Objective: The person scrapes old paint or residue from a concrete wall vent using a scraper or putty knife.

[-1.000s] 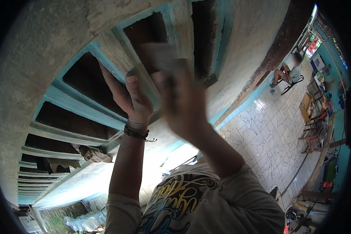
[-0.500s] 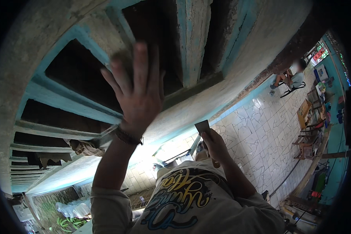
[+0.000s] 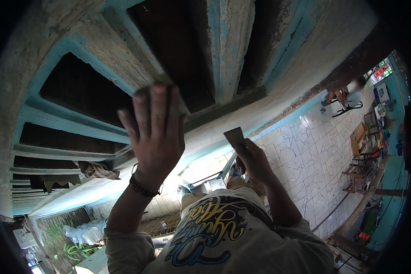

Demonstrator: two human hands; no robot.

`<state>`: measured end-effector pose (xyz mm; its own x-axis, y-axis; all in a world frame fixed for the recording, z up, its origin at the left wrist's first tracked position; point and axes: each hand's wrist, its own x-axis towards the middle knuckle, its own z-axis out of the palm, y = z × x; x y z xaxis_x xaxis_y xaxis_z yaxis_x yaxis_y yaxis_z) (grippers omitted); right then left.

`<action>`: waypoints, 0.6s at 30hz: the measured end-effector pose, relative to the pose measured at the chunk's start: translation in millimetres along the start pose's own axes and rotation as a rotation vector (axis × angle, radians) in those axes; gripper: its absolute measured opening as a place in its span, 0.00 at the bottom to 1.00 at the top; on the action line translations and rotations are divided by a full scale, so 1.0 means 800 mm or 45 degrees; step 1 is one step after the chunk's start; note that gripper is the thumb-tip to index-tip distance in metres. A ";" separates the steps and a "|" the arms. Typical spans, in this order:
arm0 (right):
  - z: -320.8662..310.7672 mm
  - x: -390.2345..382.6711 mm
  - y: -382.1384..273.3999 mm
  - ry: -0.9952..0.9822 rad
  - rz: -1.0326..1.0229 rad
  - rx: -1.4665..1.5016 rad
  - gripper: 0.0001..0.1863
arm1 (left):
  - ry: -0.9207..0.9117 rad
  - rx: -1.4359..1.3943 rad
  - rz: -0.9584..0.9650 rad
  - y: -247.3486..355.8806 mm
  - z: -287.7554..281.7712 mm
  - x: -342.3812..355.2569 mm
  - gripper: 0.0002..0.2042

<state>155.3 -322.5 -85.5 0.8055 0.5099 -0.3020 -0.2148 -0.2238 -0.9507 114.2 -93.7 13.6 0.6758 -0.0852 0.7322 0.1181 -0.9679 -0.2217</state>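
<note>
My left hand [image 3: 156,130] is raised before the wall's slatted opening, palm toward it. Its fingers are stretched out and it holds nothing. The fingertips are nearest a worn wooden slat [image 3: 123,50] with peeling turquoise paint; whether they touch it I cannot tell. In my right hand [image 3: 255,162], held lower and in front of my body, is a scraper [image 3: 234,136] with a flat, grey, wide blade. The blade points up and to the left, apart from the wall. My closed fingers hide most of the handle.
A crumpled brown cloth [image 3: 98,170] hangs on the slats at left. Light cracked tiles [image 3: 297,155] cover the floor. Far right, a person [image 3: 351,96] sits on a chair, near wooden furniture [image 3: 360,139] along a turquoise wall. Clear plastic [image 3: 84,233] lies lower left.
My left hand has drawn back from the slats, lower and closer to my body, its fingers nearer together. The right hand has risen slightly with the scraper.
</note>
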 end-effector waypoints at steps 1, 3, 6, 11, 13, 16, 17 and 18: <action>0.008 0.002 0.000 0.001 -0.010 -0.045 0.10 | -0.134 -0.011 0.033 0.004 0.003 -0.016 0.24; 0.020 0.004 0.007 0.000 -0.126 -0.145 0.10 | -0.462 -0.104 0.098 0.018 -0.011 -0.047 0.24; 0.028 -0.002 -0.008 -0.077 0.014 0.001 0.10 | -0.377 -0.544 0.082 0.019 -0.020 -0.081 0.17; 0.047 -0.001 -0.119 -0.255 -0.434 0.200 0.07 | -0.175 -1.226 -0.671 0.034 -0.034 -0.062 0.08; 0.053 0.016 -0.155 -0.173 -0.548 0.185 0.08 | -0.284 -1.757 -0.941 0.044 -0.033 -0.040 0.14; 0.062 0.034 -0.183 -0.100 -0.689 0.156 0.11 | -0.254 -2.307 -0.993 0.057 -0.032 -0.008 0.21; 0.065 0.035 -0.181 -0.102 -0.690 0.151 0.11 | -0.215 -2.369 -1.041 0.057 -0.029 -0.002 0.21; 0.067 0.036 -0.175 -0.103 -0.634 0.171 0.11 | -0.207 -2.370 -1.042 0.056 -0.025 0.001 0.21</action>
<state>178.7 -232.0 35.1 0.7841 0.5909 0.1899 0.1108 0.1679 -0.9796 105.7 -142.1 16.9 0.9202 0.3224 0.2221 -0.2977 0.2079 0.9318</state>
